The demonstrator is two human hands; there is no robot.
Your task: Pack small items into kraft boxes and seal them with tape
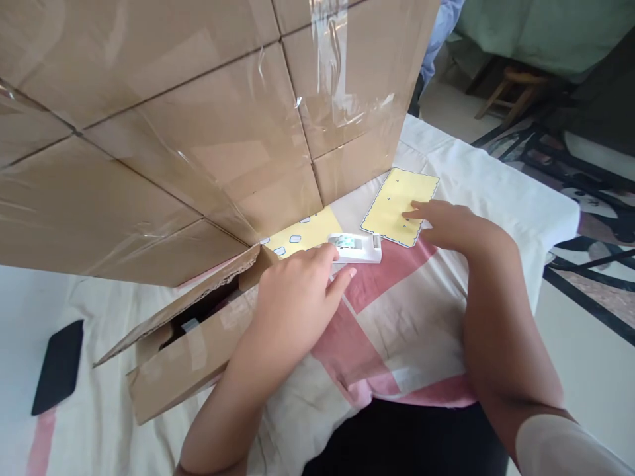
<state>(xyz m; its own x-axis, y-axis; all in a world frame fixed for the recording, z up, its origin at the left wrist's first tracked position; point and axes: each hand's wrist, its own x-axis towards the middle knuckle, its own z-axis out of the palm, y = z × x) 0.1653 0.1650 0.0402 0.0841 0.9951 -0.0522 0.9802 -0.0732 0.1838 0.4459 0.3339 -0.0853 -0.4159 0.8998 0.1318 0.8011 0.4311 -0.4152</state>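
My left hand is stretched toward a small white plastic holder with a shiny, clear-looking middle. Its index fingertip touches the holder's left end; the thumb stands apart, just below the near edge, and the other fingers are mostly hidden. Over the near right part of a yellow card with a wavy dark-outlined edge and small spots, my right hand rests with fingers extended. Another yellow sheet, printed with small pale-blue shapes, lies behind the white holder, against the cardboard stack.
A tall stack of taped cardboard boxes rises at the back left. In front stands a partly open carton with dark contents. A black phone-like slab lies far left. Beyond the cloth-covered table are a wooden stool and a person's blue sleeve.
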